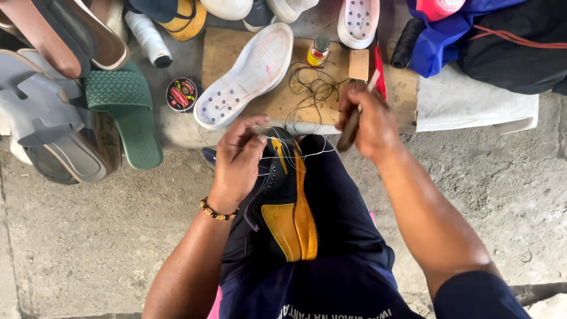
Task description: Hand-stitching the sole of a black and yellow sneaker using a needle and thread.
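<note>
A dark navy shoe with yellow panels (283, 207) lies on my lap, toe pointing away. My left hand (237, 159), with a beaded bracelet on the wrist, pinches a white thread (277, 155) at the shoe's left side. My right hand (371, 121) is shut on a brown wooden-handled awl (349, 131), held just right of the shoe's toe. The thread runs between both hands over the toe. A white shoe sole (248, 74) rests upside down on a wooden board (401, 88) beyond the hands.
Green slide sandal (127, 112), grey and brown sandals (41, 106) lie at left. A round polish tin (182, 94), small glue bottle (318, 51), tangled dark thread (313, 88), black thread spool (406, 42), white spool (149, 38) and blue-black cloth (472, 35) surround the board. Concrete floor below.
</note>
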